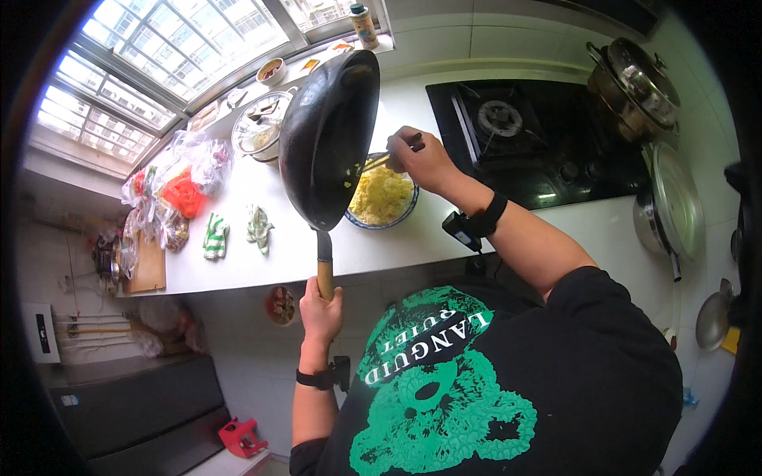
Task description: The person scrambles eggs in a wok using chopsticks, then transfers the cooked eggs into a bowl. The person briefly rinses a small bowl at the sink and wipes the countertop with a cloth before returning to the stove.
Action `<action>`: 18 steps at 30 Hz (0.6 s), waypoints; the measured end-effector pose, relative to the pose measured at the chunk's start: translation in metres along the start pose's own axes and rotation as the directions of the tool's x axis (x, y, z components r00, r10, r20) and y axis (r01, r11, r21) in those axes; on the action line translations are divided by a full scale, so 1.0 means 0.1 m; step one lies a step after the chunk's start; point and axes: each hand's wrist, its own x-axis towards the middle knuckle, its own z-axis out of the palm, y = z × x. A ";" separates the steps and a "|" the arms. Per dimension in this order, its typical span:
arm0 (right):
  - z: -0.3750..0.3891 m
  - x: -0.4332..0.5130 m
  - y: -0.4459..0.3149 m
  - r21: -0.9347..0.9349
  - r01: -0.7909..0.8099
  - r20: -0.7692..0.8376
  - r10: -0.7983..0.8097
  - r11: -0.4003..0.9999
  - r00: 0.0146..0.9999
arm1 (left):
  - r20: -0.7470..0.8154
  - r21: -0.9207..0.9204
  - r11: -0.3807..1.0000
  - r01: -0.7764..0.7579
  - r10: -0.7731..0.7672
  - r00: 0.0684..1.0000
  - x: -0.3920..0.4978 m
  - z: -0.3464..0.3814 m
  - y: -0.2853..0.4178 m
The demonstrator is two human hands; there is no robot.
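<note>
My left hand (pixel 321 310) grips the wooden handle of a black wok (pixel 333 131), which is tilted steeply on its side over the counter. A few small yellow bits cling to the wok's inner wall near its lower rim. My right hand (pixel 419 157) holds chopsticks (pixel 378 162), their tips at the wok's rim. Under that rim, partly hidden by the wok, stands a blue-patterned bowl (pixel 381 225) heaped with pale yellow food (pixel 383 198), perhaps scrambled egg or rice.
Right of the bowl is a black gas hob (pixel 536 140) with a lidded steel pot (pixel 640 89). Left lie two cloths (pixel 215 236), plastic bags (pixel 184 190) and a wooden board (pixel 146 265). A glass-lidded pot (pixel 259 128) stands behind the wok. A bottle (pixel 364 27) is on the windowsill.
</note>
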 end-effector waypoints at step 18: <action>0.12 -0.01 0.00 0.298 -0.024 0.146 -0.021 0.954 0.989 | -0.035 0.018 1.000 -0.017 0.017 0.999 0.00 -0.05 0.02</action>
